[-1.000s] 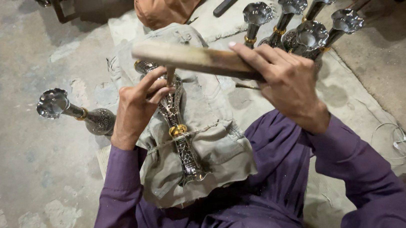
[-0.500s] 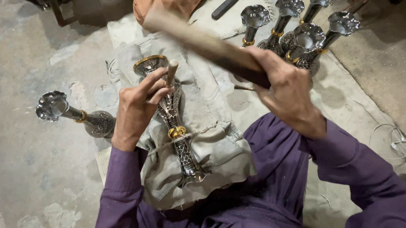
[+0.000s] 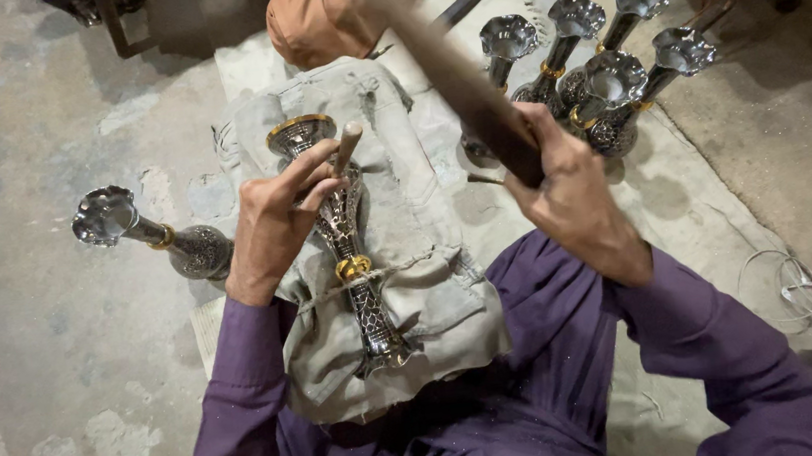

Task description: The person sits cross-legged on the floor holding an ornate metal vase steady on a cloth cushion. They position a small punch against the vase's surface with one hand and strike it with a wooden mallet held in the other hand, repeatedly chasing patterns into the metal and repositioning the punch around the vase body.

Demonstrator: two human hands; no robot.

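From the head view, your left hand rests on the engraved metal vase, which lies lengthwise on a padded cloth cushion over your lap, its gold-rimmed mouth pointing away from you. The fingers of that hand pinch a short pale punch tilted against the vase's neck, just below the rim. Your right hand is closed around the dark end of a wooden mallet, raised above the cushion and slanting up and away; its far end is blurred. A gold band circles the vase near its middle, just beside your left wrist. On the concrete floor to your left lies a single finished vase. Beyond your right hand, a cluster of similar vases sits on a pale mat.
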